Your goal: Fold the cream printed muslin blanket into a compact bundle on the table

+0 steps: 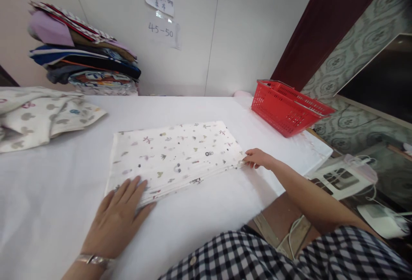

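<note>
A white cloth (183,155) with small printed plants and rainbows lies folded in several layers on the white-covered table (206,228). My left hand (120,211) rests flat on its near left corner, fingers stretched out and a bracelet on the wrist. At the near right corner, my right hand (257,159) pinches the layered edge between thumb and fingers. The folded edges face me, running between the two hands. The tips of the right fingers are partly hidden by the cloth.
A crumpled white cloth with grey prints (48,117) lies at the left. Behind it rises a stack of folded fabrics (86,52) against the wall. A red plastic basket (286,108) stands at the back right. White appliances with cords (347,177) sit beyond the table's right edge.
</note>
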The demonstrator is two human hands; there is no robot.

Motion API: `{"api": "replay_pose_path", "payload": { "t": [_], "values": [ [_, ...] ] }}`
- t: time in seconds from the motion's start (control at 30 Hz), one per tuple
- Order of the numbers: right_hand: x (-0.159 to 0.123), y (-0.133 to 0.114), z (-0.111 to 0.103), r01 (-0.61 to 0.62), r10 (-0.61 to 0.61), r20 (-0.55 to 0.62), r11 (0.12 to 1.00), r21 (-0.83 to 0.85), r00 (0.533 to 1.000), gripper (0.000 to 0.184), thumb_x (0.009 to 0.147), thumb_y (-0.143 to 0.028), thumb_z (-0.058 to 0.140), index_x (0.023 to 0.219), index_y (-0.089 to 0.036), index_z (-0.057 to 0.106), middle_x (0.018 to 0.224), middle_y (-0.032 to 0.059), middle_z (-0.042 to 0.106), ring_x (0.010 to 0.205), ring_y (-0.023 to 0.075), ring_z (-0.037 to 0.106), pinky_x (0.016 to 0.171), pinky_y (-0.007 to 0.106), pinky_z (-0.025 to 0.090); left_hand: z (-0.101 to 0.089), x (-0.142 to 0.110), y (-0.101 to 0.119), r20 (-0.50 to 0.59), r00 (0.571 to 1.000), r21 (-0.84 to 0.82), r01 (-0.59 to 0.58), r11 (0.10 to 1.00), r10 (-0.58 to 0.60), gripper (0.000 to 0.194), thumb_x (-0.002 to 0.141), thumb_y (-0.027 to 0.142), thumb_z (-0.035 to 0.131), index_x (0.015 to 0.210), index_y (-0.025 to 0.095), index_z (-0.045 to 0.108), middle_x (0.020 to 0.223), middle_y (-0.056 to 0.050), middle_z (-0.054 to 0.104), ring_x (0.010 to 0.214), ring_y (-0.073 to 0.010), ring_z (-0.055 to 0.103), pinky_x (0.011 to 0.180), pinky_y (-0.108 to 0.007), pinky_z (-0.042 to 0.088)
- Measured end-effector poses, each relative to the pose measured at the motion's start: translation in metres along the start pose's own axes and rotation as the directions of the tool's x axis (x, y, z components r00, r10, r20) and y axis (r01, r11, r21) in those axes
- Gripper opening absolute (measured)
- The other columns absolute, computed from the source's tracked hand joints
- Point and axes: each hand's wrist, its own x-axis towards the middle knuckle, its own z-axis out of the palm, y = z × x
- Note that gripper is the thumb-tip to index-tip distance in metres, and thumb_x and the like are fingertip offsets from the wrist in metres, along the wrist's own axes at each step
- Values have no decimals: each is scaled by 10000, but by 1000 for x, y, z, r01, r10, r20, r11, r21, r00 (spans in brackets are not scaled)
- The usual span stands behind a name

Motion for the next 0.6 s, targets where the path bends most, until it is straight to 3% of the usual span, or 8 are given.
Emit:
{"api": "replay_pose_path", "payload": {
  "t": [0.23,0.6],
  "values": [
    [-5,-9,0,49,-51,-49,998,-47,997,125,615,-254,634,623,-166,546,642,26,597,665,123,566,416,144,350,-2,0,1,11,1000,-17,1,1000,-1,664,788,584,284,1252,156,491,1357,-85,440,1266,-290,361,1032,-462,259],
    [-8,-14,-1,31,-30,71,999,-17,997,202,643,-342,639,716,-168,569,751,43,634,660,128,597,435,163,344,-1,-2,0,12,1000,-29,5,1000,-5,673,789,590,282,1256,151,488,1364,-89,431,1274,-293,347,1037,-464,252]
  ]
}}
